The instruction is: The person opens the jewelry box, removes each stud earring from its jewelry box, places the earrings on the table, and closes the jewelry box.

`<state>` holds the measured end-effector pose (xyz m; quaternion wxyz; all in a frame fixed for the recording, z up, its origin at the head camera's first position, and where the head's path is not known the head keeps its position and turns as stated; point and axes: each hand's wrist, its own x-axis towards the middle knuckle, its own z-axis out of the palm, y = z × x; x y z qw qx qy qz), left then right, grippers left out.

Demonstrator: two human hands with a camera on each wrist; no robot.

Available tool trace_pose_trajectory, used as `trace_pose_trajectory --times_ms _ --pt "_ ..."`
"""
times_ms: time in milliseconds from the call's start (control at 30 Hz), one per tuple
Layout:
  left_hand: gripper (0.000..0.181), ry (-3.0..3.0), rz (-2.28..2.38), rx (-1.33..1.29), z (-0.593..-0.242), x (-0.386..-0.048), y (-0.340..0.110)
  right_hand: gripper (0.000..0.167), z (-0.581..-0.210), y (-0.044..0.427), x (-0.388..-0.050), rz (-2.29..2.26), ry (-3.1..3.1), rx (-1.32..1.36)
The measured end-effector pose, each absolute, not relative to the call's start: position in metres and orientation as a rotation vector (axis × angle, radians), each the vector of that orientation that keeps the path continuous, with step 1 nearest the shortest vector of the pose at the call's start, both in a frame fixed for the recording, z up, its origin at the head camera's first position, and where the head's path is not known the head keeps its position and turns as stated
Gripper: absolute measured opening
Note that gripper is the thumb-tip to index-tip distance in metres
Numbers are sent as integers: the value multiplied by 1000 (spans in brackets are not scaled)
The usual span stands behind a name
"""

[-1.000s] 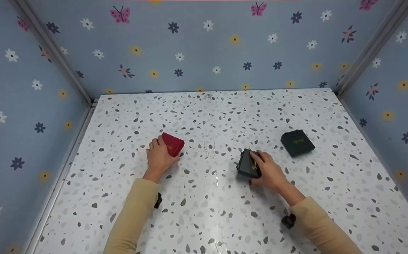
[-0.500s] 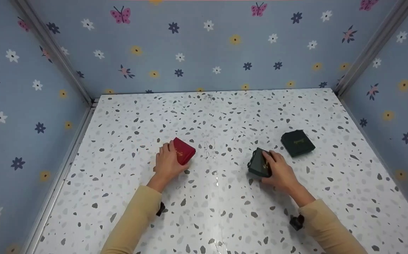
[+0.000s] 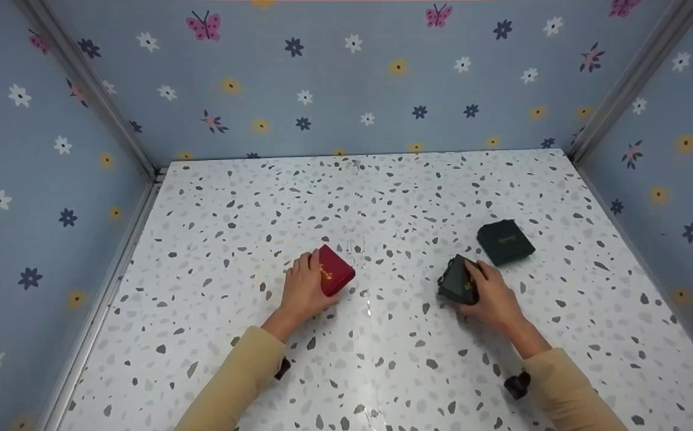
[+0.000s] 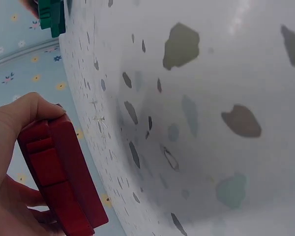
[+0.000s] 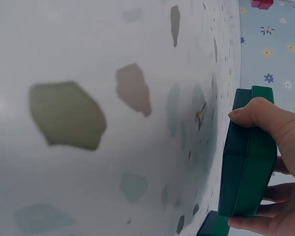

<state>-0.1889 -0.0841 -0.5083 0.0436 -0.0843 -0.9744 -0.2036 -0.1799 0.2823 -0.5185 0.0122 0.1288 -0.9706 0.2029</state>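
Across the speckled desk point(image 3: 346, 365), Red in 1 Grasp and Green in Another

The left hand point(image 3: 305, 292) grips a red box point(image 3: 338, 270), left of centre, thumb at its near end and fingers at its far end. The right hand point(image 3: 495, 300) grips a dark green box point(image 3: 456, 287) in much the same way. A loose green box point(image 3: 506, 242) lies just beyond the right hand, held by neither.

As I judge it, these end-to-end grips are sound: they need only light, even pressure, since a hard squeeze could skew the boxes. Keeping each box level would help, as would leaving the right knuckles room so they don't nudge the loose green box.

Only the head view gives the layout of all 3 boxes and their gold lettering, partly covered by fingers on the held green box. The left wrist view adds the red box's seamed side and a strip of wall point(image 3: 334, 66) beneath it, suggesting it's lifted. The right wrist view reveals the thumb lying across the dark green box's seam; whether that box touches the desk, I cannot tell.
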Motion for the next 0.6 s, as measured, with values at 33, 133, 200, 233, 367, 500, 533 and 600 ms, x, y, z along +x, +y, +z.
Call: trace_pose_trajectory --times_ms 33,133,200,233,367,500,533,600 --pt "97 -2984 -624 -268 -509 -188 -82 90 -519 284 -179 638 -3031 389" --pt "97 -2992 -636 -304 -509 -184 -76 91 -520 289 -178 654 -3042 356" --pt "98 -2993 -643 -336 -511 -182 -73 92 -520 293 -176 663 -3047 328" --pt "98 -2991 -646 -356 -511 -181 -72 92 -520 294 -175 661 -3052 311" --pt "97 -2968 -656 -437 -514 -176 -66 90 -521 302 -171 645 -3061 260" --pt "96 -2970 -647 -510 -518 -171 -60 89 -522 309 -168 653 -3057 241" --pt "96 -2981 -648 -526 -518 -170 -58 89 -522 311 -167 660 -3058 237" --pt "97 -2992 -658 -560 -519 -169 -55 88 -522 316 -166 666 -3058 223"
